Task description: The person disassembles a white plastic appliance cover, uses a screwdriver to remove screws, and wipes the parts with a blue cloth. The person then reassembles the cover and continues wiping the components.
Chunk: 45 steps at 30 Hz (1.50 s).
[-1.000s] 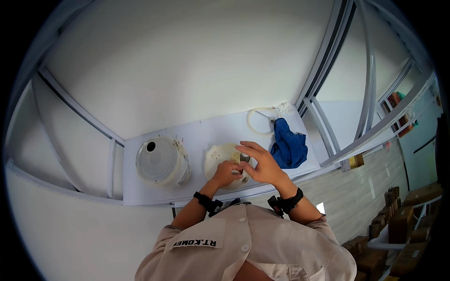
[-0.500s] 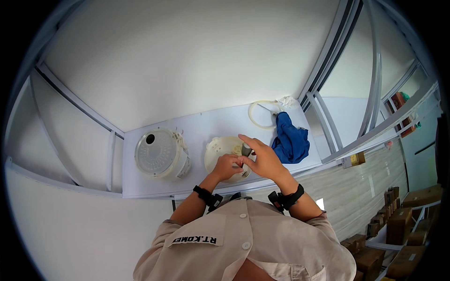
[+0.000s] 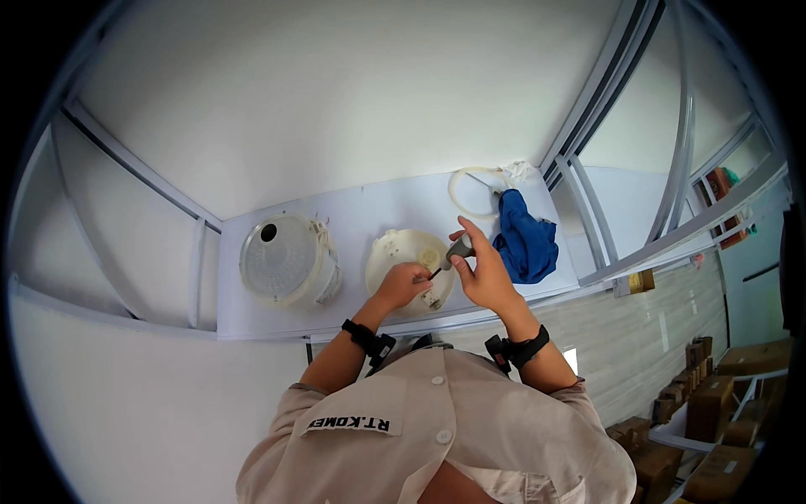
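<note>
My right hand (image 3: 484,273) holds a screwdriver (image 3: 459,247) by its grey and white handle. Its thin dark shaft slants down and left toward my left hand (image 3: 401,286). My left fingers are closed in a pinch close to the shaft's tip; what lies between them is too small to name. Both hands are over the near side of a cream plastic bowl-shaped part (image 3: 382,256) on the white table. Holes show along its rim, and a round yellowish piece (image 3: 431,257) sits inside. A small whitish piece with dark spots (image 3: 431,300) shows below my left fingertips.
Left on the table (image 3: 361,202) stands a white drum-shaped container (image 3: 281,256) with a ribbed lid and a dark round hole. Blue cloth (image 3: 526,239) lies at the right, near a pale ring (image 3: 457,200). Metal frame bars flank the table; cardboard boxes (image 3: 709,407) stand lower right.
My right hand has moved right and slightly up with the screwdriver, away from my left hand. The dark shaft now shows between them. My left hand has moved slightly down and left.
</note>
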Available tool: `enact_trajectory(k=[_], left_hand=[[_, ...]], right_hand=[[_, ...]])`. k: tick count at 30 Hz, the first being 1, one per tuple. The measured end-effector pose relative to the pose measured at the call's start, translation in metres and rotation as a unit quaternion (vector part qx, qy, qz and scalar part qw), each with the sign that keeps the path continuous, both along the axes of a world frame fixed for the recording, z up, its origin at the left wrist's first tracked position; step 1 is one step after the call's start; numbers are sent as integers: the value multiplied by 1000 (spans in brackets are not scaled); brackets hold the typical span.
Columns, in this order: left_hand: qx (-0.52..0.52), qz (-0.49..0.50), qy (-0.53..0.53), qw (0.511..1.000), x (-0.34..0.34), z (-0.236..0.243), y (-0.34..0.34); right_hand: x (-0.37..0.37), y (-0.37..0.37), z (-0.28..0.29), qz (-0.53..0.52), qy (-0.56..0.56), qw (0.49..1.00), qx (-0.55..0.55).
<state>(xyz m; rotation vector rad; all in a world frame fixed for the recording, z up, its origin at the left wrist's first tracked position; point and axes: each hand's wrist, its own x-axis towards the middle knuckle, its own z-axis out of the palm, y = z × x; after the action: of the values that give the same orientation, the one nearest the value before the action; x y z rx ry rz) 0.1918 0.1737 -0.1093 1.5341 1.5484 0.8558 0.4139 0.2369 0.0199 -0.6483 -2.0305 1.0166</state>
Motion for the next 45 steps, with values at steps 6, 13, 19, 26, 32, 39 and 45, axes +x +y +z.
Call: enact_trajectory(k=[6, 13, 19, 26, 32, 39, 45], left_hand=[[70, -10, 7, 997, 0, 1, -7], [137, -40, 97, 985, -1, 19, -16], [129, -63, 192, 971, 3, 25, -33], [154, -23, 217, 964, 13, 15, -39], [176, -6, 224, 958, 17, 9, -39], [168, -8, 212, 963, 14, 5, -38], [167, -25, 205, 964, 11, 9, -39]], right_hand=[[8, -1, -1, -23, 23, 999, 3], [19, -3, -12, -6, 51, 999, 5], [24, -10, -9, 31, 41, 999, 8], [27, -17, -14, 67, 24, 997, 30], [28, -22, -22, 64, 18, 997, 48], [26, -24, -19, 41, 7, 997, 57], [22, -34, -19, 10, -19, 999, 50]])
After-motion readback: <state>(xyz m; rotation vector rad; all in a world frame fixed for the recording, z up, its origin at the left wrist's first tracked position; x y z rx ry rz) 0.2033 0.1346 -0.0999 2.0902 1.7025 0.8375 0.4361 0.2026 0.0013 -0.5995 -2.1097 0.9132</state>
